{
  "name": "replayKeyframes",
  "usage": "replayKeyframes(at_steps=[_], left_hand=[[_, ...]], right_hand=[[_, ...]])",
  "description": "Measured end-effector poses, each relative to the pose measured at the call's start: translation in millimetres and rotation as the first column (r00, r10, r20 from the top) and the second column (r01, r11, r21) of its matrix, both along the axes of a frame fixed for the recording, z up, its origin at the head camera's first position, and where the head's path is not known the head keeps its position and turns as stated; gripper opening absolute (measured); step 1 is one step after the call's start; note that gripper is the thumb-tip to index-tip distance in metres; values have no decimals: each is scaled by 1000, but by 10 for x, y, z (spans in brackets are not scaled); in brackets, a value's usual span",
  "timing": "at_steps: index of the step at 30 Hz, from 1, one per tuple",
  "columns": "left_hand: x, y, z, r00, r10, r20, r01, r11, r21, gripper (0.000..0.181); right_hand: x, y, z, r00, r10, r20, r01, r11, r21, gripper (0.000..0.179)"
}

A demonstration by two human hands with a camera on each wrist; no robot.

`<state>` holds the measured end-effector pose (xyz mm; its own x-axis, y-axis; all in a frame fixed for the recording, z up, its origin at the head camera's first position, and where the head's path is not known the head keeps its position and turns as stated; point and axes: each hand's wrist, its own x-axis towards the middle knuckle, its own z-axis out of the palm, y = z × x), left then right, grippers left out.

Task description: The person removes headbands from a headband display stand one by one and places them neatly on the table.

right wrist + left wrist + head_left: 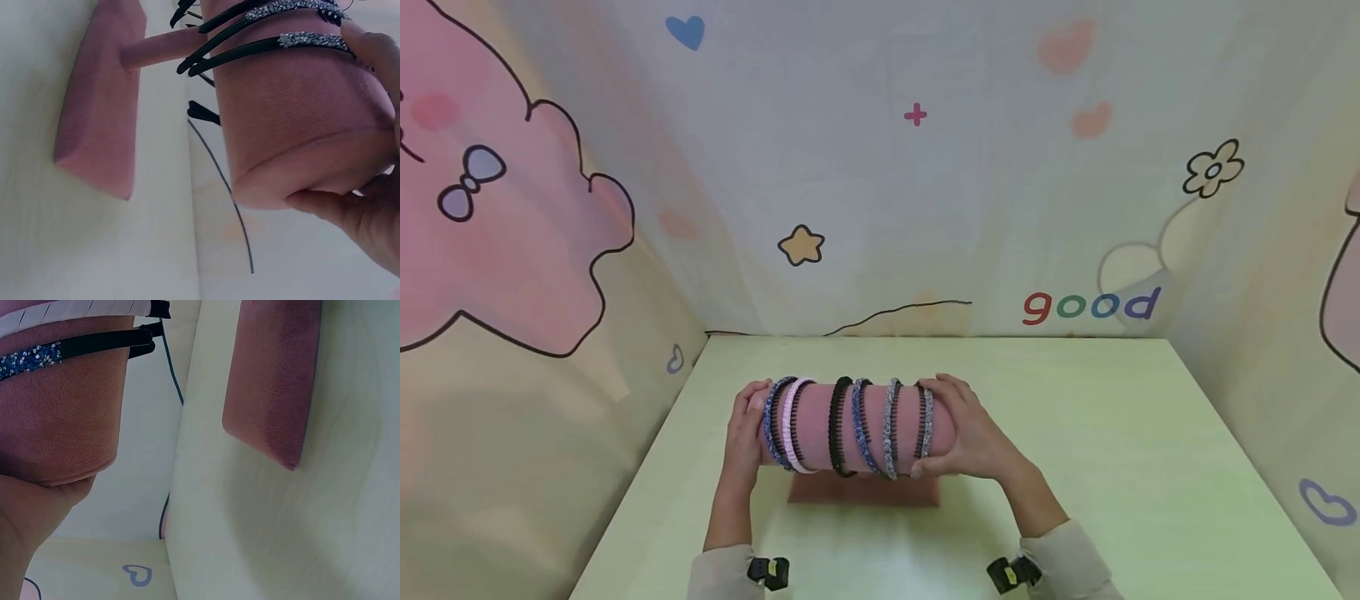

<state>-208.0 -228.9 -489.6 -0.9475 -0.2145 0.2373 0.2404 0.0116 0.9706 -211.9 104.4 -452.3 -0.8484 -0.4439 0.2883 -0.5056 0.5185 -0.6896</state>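
A pink plush headband stand has a fat horizontal roll (820,425) above a flat rectangular base (865,492); the post (162,51) between them shows in the right wrist view. Several headbands ring the roll: blue glitter (771,425), pale pink (787,425), black (835,425) and silver glitter ones (890,429). My left hand (747,433) grips the roll's left end, thumb on the near side. Around the right end curls my right hand (973,433), its upper fingertips touching the rightmost silver headband (927,425).
The pale table (1112,467) reaches back to a printed cloth wall (880,192), with more cloth on both sides. Headband tips stick out beneath the roll, toward the base. A dark camera band (1015,573) is on the right wrist, another (768,572) on the left.
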Motion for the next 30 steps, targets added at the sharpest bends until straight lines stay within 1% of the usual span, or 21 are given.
replayKeyframes(at_steps=[5, 6, 9, 12, 14, 17, 22, 27, 30], left_hand=[[4, -2, 11, 1000, 8, -8, -7, 1000, 21, 32], [3, -4, 10, 1000, 11, -9, -11, 1000, 24, 32], [-1, -10, 4, 1000, 20, -16, -20, 999, 25, 32], [-8, -11, -4, 999, 5, -35, -4, 999, 33, 33], [-11, -8, -8, 999, -4, -46, 6, 999, 36, 33], [-7, -1, -19, 999, 3, -49, -1, 999, 36, 33], [3, 0, -46, 999, 31, -41, -30, 999, 19, 35], [5, 2, -43, 999, 21, -46, -21, 1000, 10, 35], [-1, 1, -35, 998, 12, -57, -11, 1000, 14, 34]], right_hand=[[-48, 54, -85, 998, 63, 22, -59, 990, -125, 104], [-54, 59, -100, 997, 70, 23, -67, 989, -135, 105], [-69, 63, -138, 997, 81, 2, -80, 988, -130, 107], [-73, 63, -159, 996, 79, -31, -81, 990, -112, 109], [-71, 66, -166, 996, 83, -38, -87, 988, -126, 108], [-62, 77, -174, 994, 108, -20, -110, 979, -174, 107], [-37, 115, -198, 988, 146, 49, -130, 959, -252, 107], [-35, 159, -198, 980, 181, 81, -152, 949, -277, 107], [-12, 166, -138, 976, 206, 77, -175, 939, -296, 107]])
